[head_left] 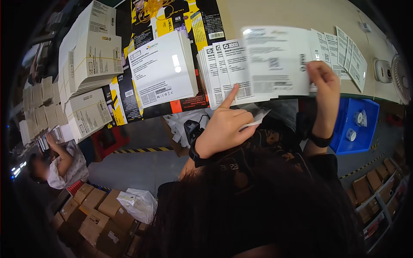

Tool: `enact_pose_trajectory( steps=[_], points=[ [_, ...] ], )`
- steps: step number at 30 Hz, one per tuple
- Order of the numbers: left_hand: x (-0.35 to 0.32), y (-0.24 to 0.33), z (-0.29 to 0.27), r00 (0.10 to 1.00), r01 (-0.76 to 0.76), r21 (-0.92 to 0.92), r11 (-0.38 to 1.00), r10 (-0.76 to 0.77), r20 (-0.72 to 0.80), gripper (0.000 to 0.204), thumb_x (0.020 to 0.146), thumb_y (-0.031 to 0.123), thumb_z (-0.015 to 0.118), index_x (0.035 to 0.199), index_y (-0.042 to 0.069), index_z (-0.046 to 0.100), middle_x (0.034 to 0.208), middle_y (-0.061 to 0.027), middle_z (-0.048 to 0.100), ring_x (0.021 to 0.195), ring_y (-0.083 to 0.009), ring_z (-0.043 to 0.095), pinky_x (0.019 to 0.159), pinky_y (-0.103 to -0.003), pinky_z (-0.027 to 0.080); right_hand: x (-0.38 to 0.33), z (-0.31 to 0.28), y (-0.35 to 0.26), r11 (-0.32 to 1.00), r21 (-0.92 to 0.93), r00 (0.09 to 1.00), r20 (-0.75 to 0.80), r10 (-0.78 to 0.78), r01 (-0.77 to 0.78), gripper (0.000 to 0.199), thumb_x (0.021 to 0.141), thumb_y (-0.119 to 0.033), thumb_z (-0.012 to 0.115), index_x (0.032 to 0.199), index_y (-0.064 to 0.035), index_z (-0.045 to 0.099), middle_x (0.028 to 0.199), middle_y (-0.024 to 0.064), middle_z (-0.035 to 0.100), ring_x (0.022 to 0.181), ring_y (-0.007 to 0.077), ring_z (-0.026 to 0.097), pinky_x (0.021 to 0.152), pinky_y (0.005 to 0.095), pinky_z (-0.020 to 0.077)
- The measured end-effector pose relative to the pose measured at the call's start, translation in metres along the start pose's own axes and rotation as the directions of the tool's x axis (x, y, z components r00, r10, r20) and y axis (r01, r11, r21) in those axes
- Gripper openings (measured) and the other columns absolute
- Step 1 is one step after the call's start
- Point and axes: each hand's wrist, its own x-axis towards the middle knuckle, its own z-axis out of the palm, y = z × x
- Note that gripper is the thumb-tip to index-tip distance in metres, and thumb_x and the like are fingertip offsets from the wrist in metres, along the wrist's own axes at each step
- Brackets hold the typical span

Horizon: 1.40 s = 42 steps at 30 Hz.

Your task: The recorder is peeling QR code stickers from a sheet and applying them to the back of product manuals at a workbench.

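The head view comes from the left of two fisheye cameras worn on the person's head. It looks down from above the near edge of the counter [275,13], facing across it. The left hand [227,128] and right hand [325,88] are close; dark hair [258,206] fills the lower middle, and the floor [144,165] lies farther below.

Beige tabletop [275,15] (black-and-yellow packaging [212,20] at left) with white cards [356,64], a fan [400,77].
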Motion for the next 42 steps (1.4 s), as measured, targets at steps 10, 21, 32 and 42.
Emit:
enact_pose_trajectory(
  steps=[10, 21, 32, 42],
  points=[
    [0.01, 0.021, -0.017, 0.987, 0.021, -0.106, 0.994, -0.037, -0.156, 0.009, 0.069, 0.006, 0.063, 0.063, 0.004, 0.057, 0.052, -0.0035, 0.052, 0.046, -0.0205, 0.049, 0.102, -0.049, 0.027, -0.014, -0.019, -0.022, 0.958, -0.061, 0.96, 0.016, -0.279, 0.279, 0.03, 0.077, -0.017, 0.063, 0.102, -0.0013, 0.059, 0.102, 0.0057, 0.059, 0.081, 0.0118, 0.05, 0.07, 0.0216, 0.0383],
    [0.019, 0.028, -0.029, 0.958, 0.111, 0.122, 0.986, -0.073, -0.279, 0.007, 0.071, 0.007, 0.065, 0.076, 0.004, 0.061, 0.07, -0.0051, 0.058, 0.062, -0.0194, 0.055, 0.097, -0.047, 0.032, -0.028, 0.034, -0.032, 0.987, -0.104, 0.844, 0.535, -0.049, 0.123, 0.014, 0.068, -0.003, 0.068, 0.08, -0.0007, 0.061, 0.073, -0.0002, 0.055, 0.06, 0.0062, 0.041, 0.055, 0.0193, 0.0323],
    [0.025, 0.033, -0.001, 0.913, 0.245, -0.171, 0.954, -0.287, -0.292, 0.02, 0.069, 0.005, 0.067, 0.088, 0.004, 0.06, 0.08, -0.0089, 0.062, 0.069, -0.0219, 0.06, 0.085, -0.035, 0.044, -0.031, 0.039, -0.028, 0.989, -0.037, 0.903, 0.414, -0.113, 0.14, 0.01, 0.071, -0.006, 0.068, 0.076, -0.0021, 0.061, 0.071, -0.0021, 0.054, 0.061, 0.0049, 0.042, 0.054, 0.0184, 0.0343],
    [0.021, 0.034, -0.004, 0.859, 0.451, -0.271, 0.85, -0.496, -0.125, 0.018, 0.069, 0.012, 0.071, 0.078, 0.0, 0.06, 0.066, -0.0104, 0.061, 0.054, -0.0224, 0.057, 0.051, -0.026, 0.044, -0.018, 0.041, -0.02, 0.903, 0.239, 0.913, 0.115, -0.392, 0.358, 0.024, 0.073, -0.001, 0.064, 0.095, 0.0011, 0.056, 0.087, 0.0058, 0.056, 0.075, 0.0086, 0.049, 0.067, 0.0206, 0.04]
  ],
)
